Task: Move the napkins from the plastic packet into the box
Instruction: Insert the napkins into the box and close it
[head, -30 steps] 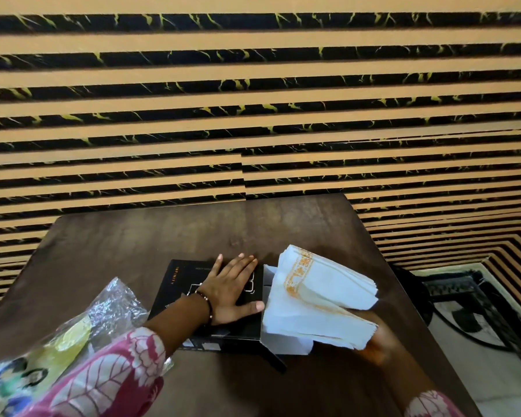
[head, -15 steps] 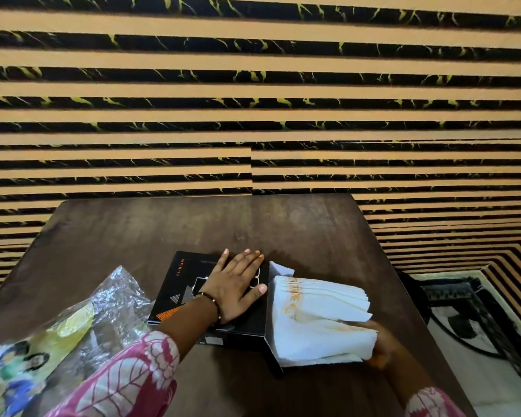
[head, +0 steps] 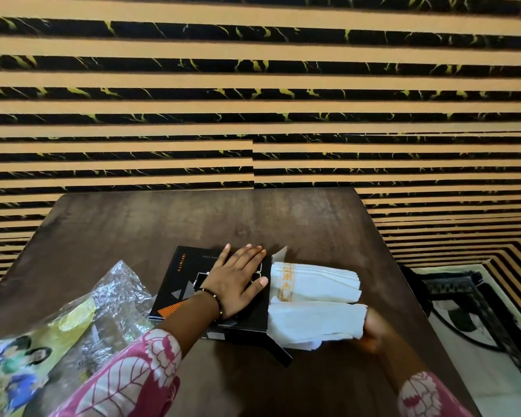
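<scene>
Napkins [head: 313, 299] out of packet [head: 115, 299], half into box [head: 193, 275] end; left hand [head: 238, 281] flat w/ grip apart, right hand [head: 376, 329] grip clamped on stack; push-in left.

Dim, warm light; edges bowed, foreground blurred.

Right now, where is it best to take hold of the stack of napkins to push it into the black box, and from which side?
Probably at the free outer end of the napkin stack, from the right, where the right hand is. The other end sits at the open end of the black box, which the left hand presses flat, so pushing leftward slides it in.
</scene>
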Action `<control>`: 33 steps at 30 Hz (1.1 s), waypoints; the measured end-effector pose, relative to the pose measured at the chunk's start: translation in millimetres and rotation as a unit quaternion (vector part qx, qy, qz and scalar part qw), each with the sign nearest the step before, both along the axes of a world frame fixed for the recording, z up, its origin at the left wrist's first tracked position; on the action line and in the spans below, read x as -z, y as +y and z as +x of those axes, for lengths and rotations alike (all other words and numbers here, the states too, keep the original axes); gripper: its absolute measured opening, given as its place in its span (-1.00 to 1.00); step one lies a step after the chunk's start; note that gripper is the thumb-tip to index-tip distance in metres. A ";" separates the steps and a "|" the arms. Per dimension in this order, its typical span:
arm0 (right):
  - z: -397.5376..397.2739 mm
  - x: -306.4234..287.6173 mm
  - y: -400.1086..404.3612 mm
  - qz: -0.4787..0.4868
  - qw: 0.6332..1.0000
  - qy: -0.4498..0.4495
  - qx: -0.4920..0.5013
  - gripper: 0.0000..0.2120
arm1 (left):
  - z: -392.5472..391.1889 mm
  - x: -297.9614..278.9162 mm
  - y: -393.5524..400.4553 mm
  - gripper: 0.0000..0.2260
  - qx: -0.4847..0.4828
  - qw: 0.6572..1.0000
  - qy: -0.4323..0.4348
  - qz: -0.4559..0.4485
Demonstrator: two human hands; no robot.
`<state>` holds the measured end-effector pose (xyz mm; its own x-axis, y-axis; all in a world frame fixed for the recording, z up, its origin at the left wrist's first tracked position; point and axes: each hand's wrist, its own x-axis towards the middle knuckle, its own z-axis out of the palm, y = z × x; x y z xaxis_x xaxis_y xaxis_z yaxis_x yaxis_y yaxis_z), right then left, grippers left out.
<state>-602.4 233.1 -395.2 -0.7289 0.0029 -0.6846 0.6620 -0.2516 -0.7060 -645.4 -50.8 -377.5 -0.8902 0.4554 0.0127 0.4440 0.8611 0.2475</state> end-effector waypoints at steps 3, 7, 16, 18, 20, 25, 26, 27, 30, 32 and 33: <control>-5.1 -9.9 1.5 0.008 0.996 -0.010 -0.088 -0.79 | -1.1 0.5 0.2 -0.16 0.000 1.000 -0.001 0.000; -13.8 -16.2 1.5 0.072 0.988 -0.009 -0.137 -0.60 | -1.2 0.1 0.1 -0.18 0.002 1.000 -0.004 0.001; -10.1 -21.5 -6.5 0.024 0.999 0.038 -0.024 -0.64 | -0.9 -0.2 0.6 -0.18 0.000 1.000 -0.001 0.001; -8.3 -15.4 -9.1 0.025 0.998 0.044 -0.027 -0.63 | -1.0 -0.8 0.7 -0.18 0.001 1.000 0.001 0.000; -6.2 -8.9 -10.9 0.038 0.997 0.058 -0.037 -0.56 | -0.4 -0.6 0.4 -0.19 0.001 1.000 0.001 0.001; -1.0 -10.4 -8.4 0.062 0.994 0.067 -0.059 -0.51 | -0.4 0.7 -0.2 -0.19 0.003 1.000 0.002 0.007; -0.8 -11.8 -6.2 0.064 0.994 0.066 -0.063 -0.52 | -0.6 0.7 -0.4 -0.20 0.004 1.000 0.001 0.005; -1.0 -12.4 -3.9 0.067 0.993 0.067 -0.069 -0.51 | -0.9 0.7 -0.5 -0.20 0.005 1.000 -0.001 0.003; -0.8 -15.7 1.3 0.064 0.991 0.074 -0.090 -0.51 | -1.3 1.7 -0.8 -0.22 0.006 1.000 -0.003 0.006; -2.0 -15.0 2.7 0.056 0.991 0.079 -0.091 -0.53 | -1.2 2.7 -0.9 -0.22 0.005 1.000 -0.002 0.010; -2.7 -13.4 2.4 0.052 0.992 0.081 -0.087 -0.53 | -1.1 3.0 -1.1 -0.22 0.004 1.000 -0.001 0.011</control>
